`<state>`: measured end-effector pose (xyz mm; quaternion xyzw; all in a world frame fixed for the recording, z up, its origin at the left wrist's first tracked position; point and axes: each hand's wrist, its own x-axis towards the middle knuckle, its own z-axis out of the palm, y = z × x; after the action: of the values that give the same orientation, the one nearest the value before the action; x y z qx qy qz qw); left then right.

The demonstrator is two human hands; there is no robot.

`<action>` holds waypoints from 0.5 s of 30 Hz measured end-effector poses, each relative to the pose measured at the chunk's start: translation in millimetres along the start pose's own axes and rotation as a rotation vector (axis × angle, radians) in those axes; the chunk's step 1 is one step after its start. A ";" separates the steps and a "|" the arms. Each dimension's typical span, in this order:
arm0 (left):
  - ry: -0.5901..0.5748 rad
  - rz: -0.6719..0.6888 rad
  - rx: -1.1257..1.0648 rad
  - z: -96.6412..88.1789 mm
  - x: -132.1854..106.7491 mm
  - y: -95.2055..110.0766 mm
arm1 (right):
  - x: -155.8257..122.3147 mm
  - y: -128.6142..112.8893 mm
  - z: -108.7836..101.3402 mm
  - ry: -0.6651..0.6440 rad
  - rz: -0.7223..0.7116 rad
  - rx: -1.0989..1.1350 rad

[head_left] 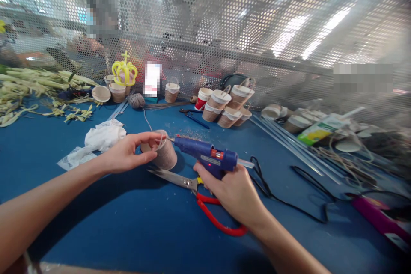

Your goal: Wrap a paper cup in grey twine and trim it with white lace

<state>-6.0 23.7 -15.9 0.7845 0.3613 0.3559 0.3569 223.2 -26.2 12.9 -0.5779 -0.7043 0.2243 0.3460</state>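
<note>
My right hand [236,190] is wrapped round the handle of a blue hot glue gun [205,150], with a clear glue stick poking out of its back. The gun's nozzle points left at a small twine-wrapped cup [167,156] on the table. My left hand [135,152] is beside the cup, pinching a strand of grey yarn [161,140] against its side. That strand seems to lead back to a grey yarn ball [136,100]. Red-handled scissors [207,207] lie below the cup and the gun, their blades towards the left.
White cloth or tissue [104,135] lies to the left. Several wrapped cups [229,115] are stacked at the back, near blue pliers [195,119]. Clear glue sticks [295,147] and a black cable [289,203] lie right. A perforated metal screen [199,51] stands behind the blue table [128,231].
</note>
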 end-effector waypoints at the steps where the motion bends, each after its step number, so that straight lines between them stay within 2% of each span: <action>1: -0.001 0.001 0.003 0.0 0.0 0.0 | -0.7 0.0 0.0 -0.010 0.005 0.003; 11: -0.014 0.040 0.014 -1.4 0.3 -0.7 | -2.2 1.0 1.7 -0.039 -0.007 0.020; 15: -0.021 0.012 0.031 -1.4 0.0 -0.8 | -0.4 1.9 1.5 -0.026 -0.022 0.018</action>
<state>-7.4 24.5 -15.9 0.7957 0.3582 0.3444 0.3464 223.4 -26.0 10.4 -0.5641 -0.7129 0.2345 0.3443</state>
